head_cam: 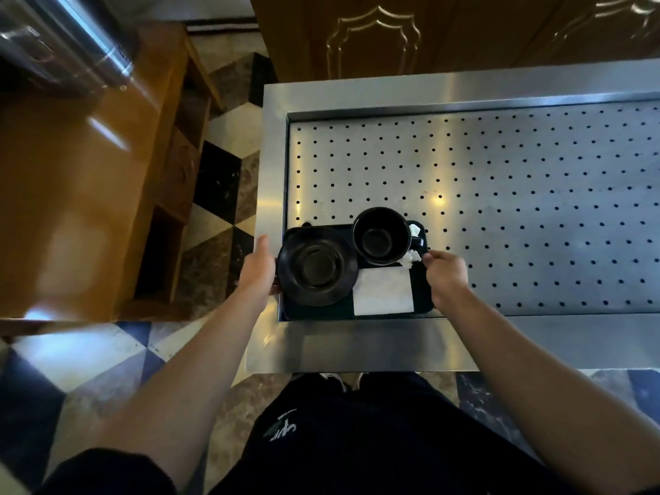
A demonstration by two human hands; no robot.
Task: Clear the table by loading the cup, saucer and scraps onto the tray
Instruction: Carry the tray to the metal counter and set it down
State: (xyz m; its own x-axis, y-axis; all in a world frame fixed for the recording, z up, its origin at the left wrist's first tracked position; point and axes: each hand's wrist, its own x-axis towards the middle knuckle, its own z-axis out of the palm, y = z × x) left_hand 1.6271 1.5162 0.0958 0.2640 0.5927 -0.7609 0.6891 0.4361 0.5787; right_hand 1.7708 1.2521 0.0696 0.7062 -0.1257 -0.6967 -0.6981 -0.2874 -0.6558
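A black tray point(318, 310) sits in the near left corner of a perforated steel basin point(500, 194). On it stand a black saucer point(317, 270) at the left and an empty black cup point(380, 234) at the back right. A flat white napkin point(383, 291) lies in front of the cup, and crumpled white scraps point(410, 258) lie beside it. My left hand point(259, 267) grips the tray's left edge. My right hand point(446, 275) grips the tray's right edge, its fingertips close to the scraps.
The basin has a steel rim point(357, 346) around it. A glossy wooden cabinet point(78, 194) with open shelves stands to the left across a strip of patterned tile floor point(221, 194). A carved wooden door point(446, 33) is behind the basin.
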